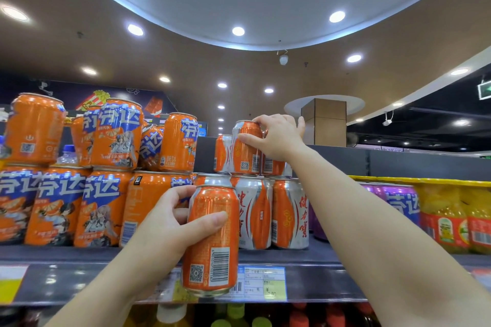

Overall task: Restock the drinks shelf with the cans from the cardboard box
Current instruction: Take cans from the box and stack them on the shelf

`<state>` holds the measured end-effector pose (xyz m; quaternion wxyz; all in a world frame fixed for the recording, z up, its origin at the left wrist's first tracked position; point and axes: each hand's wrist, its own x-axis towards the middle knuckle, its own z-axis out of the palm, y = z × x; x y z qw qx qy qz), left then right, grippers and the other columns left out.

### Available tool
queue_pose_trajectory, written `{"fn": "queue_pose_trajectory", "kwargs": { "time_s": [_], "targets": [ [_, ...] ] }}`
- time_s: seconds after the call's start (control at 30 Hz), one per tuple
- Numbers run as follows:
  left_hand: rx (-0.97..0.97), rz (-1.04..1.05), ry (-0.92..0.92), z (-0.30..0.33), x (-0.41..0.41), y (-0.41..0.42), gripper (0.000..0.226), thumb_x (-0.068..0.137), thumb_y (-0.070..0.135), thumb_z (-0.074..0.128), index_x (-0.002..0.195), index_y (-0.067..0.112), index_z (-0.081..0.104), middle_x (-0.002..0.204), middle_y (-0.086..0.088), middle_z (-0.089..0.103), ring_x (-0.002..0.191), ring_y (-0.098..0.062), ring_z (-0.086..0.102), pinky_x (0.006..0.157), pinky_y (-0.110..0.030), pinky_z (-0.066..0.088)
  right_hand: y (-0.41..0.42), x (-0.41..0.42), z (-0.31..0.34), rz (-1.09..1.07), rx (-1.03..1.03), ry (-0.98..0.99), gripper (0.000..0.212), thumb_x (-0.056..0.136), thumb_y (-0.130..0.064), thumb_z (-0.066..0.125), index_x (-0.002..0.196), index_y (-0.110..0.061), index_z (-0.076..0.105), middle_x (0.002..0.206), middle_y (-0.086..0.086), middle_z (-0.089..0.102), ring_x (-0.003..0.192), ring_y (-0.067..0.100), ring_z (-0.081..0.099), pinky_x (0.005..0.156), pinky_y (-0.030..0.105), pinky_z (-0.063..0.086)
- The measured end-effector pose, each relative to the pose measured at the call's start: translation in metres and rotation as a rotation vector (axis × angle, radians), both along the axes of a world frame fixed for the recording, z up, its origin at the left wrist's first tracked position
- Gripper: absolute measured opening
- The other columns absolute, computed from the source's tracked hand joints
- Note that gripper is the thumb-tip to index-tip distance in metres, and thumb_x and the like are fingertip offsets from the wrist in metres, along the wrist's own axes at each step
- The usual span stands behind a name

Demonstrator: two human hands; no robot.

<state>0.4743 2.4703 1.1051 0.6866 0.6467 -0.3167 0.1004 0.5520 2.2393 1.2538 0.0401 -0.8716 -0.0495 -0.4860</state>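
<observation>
Fingers of the right hand (276, 138) curl round an orange-and-silver can (245, 147) set on the second tier above the drinks shelf (305, 257). The left hand (170, 223) grips another can (212, 239) before the shelf; stacking it looks next. No cardboard box in sight.

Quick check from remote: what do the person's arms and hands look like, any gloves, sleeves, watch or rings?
Both are bare. The left hand and right hand wear no gloves, and no rings show on the visible fingers. Both forearms are uncovered as far as the frame edge: no sleeves, watch or wristband in view.
</observation>
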Motion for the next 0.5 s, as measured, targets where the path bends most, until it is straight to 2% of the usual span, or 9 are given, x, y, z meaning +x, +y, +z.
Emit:
{"fn": "queue_pose_trajectory", "kwargs": {
  "time_s": [0.1,0.2,0.4,0.5],
  "targets": [
    [0.011,0.003,0.006,0.001,-0.002,0.000,0.089,0.030,0.059,0.087,0.107,0.047,0.045,0.092,0.018,0.073,0.082,-0.015,0.075,0.056,-0.028,0.059,-0.001,0.001,0.000,0.004,-0.002,0.005,0.066,0.080,-0.080,0.043,0.130,-0.039,0.052,0.137,-0.002,0.053,0.135,0.025,0.036,0.114,0.062,0.001],
    [0.031,0.017,-0.027,0.010,-0.007,0.003,0.096,0.025,0.063,0.089,0.110,0.046,0.048,0.094,0.014,0.075,0.083,-0.017,0.075,0.058,-0.031,0.060,-0.001,0.001,-0.001,0.006,0.000,-0.003,0.066,0.080,-0.080,0.043,0.131,-0.039,0.051,0.139,-0.002,0.052,0.136,0.025,0.035,0.114,0.062,0.003],
    [0.028,0.151,-0.130,0.055,-0.010,0.015,0.096,0.040,0.060,0.089,0.124,0.036,0.050,0.098,0.001,0.076,0.084,-0.020,0.075,0.072,-0.045,0.061,-0.004,0.001,-0.002,0.021,-0.002,-0.003,0.069,0.078,-0.081,0.041,0.132,-0.039,0.050,0.140,-0.001,0.050,0.137,0.026,0.033,0.115,0.062,0.005],
    [0.000,0.228,-0.161,0.079,-0.010,0.017,0.096,0.045,0.056,0.083,0.130,0.030,0.046,0.098,-0.002,0.075,0.081,-0.017,0.075,0.067,-0.040,0.062,-0.005,0.001,-0.002,0.011,-0.004,0.001,0.068,0.079,-0.080,0.041,0.134,-0.040,0.049,0.142,-0.001,0.049,0.138,0.026,0.031,0.115,0.063,0.005]
  ]
}}
